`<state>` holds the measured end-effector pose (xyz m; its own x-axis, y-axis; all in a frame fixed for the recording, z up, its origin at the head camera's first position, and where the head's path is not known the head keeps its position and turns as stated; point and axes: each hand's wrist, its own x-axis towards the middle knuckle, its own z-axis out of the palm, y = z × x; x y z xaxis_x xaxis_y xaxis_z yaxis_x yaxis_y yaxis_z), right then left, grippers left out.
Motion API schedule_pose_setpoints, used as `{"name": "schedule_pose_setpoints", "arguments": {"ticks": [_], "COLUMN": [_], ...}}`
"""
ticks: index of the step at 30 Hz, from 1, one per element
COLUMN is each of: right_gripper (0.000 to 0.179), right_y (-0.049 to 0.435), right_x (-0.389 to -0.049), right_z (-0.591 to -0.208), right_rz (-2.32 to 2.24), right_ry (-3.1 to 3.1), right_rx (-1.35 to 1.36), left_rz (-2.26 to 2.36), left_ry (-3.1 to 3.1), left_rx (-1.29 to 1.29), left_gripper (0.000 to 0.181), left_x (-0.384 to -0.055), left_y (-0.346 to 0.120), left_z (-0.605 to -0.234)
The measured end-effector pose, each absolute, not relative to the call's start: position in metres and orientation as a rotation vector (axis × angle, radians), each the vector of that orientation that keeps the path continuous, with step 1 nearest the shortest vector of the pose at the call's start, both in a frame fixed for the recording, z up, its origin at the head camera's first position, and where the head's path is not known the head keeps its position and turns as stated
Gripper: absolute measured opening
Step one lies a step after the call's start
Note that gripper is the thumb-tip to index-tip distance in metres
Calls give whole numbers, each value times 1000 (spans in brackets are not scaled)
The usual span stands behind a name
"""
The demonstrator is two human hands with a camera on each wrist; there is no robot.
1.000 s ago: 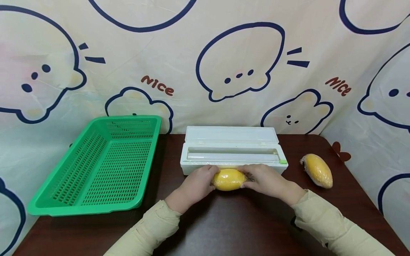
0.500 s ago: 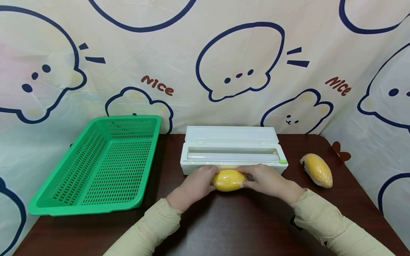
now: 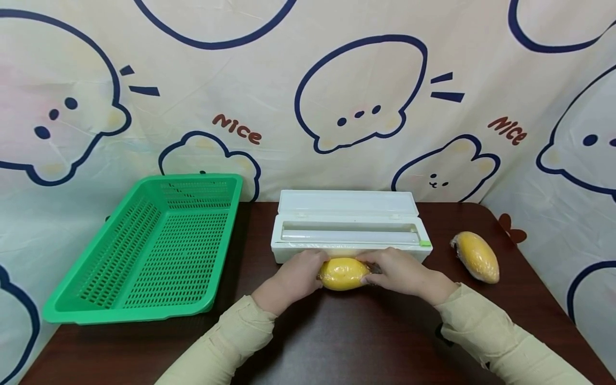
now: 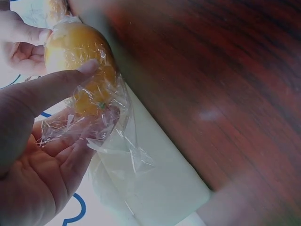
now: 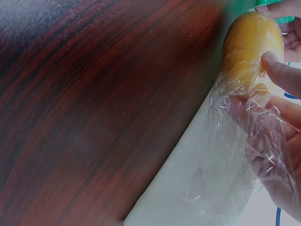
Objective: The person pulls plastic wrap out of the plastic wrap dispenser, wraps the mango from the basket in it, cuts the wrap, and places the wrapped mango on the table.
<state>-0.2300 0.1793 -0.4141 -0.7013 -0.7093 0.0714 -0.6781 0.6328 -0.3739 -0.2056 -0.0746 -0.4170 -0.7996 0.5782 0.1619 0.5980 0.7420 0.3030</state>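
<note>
A yellow mango (image 3: 343, 274) in clear cling film is held between both hands, just in front of the white cling film dispenser (image 3: 351, 219). My left hand (image 3: 299, 272) grips its left end, thumb lying on the film in the left wrist view. Loose film (image 4: 134, 146) hangs out past that end and over the fingers. At the other end my right hand (image 3: 397, 271) holds the fruit between thumb and fingers. More crumpled film (image 5: 263, 136) trails across the right palm in the right wrist view. The dispenser's lid is raised, showing the roll inside.
A second film-wrapped mango (image 3: 475, 258) lies on the dark wooden table (image 3: 356, 342) at the right. A green plastic basket (image 3: 212, 305) stands at the left. Behind everything hangs a pale curtain (image 3: 269, 75) printed with cartoon figures.
The mango has come very slightly toward the person, and the left hand has shifted a little with it. The basket, dispenser and second mango stay put.
</note>
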Motion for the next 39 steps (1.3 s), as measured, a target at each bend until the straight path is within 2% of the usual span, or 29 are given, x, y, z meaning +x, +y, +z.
{"name": "schedule_pose_setpoints", "arguments": {"ticks": [21, 28, 34, 39], "right_gripper": [35, 33, 35, 36], "right_y": [180, 179, 182, 186], "right_x": [-233, -232, -232, -232], "right_z": [-410, -412, -418, -424], "right_rz": [-616, -578, -595, -663], "right_ry": [2653, 2684, 2689, 2700], "right_rx": [-1148, -1169, -1195, -1148], "left_rz": [-506, -509, -507, -565], "left_ry": [-3010, -3045, -2945, -2906], "left_rx": [-940, -881, -938, -980], "left_gripper": [24, 46, 35, 38], "left_x": [-208, -200, -201, -204], "left_y": [-70, -67, -73, -76], "left_z": [-413, -413, -423, -425]}}
